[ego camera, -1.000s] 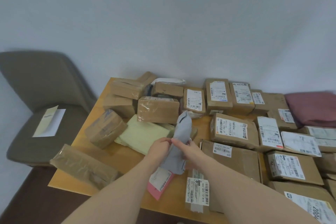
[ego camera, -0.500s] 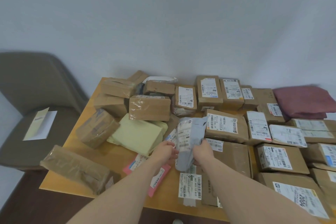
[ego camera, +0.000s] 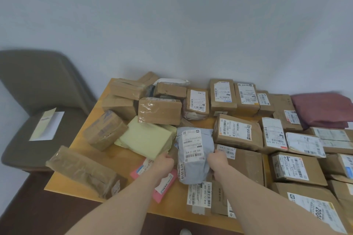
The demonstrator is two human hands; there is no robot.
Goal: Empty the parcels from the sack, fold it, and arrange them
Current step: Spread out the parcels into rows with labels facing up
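A grey plastic mailer parcel (ego camera: 193, 150) with a white label facing up lies near the table's front middle. My right hand (ego camera: 218, 160) grips its right edge. My left hand (ego camera: 165, 162) is at its left edge with curled fingers, over a pink parcel (ego camera: 164, 191); whether it holds the grey mailer I cannot tell. A pale yellow parcel (ego camera: 147, 137) lies just left of the mailer. Several brown cardboard parcels (ego camera: 238, 131) with labels fill the right half of the wooden table (ego camera: 80, 160). A folded maroon sack (ego camera: 322, 108) sits at the back right.
A loose heap of unlabeled brown boxes (ego camera: 159, 109) fills the table's back left. A long taped parcel (ego camera: 84, 170) lies at the front left corner. A brown chair (ego camera: 32, 101) with papers on its seat stands left of the table, against the wall.
The grey mailer was held upright a second ago; it has been turned label up and lowered flat onto the table between my hands.
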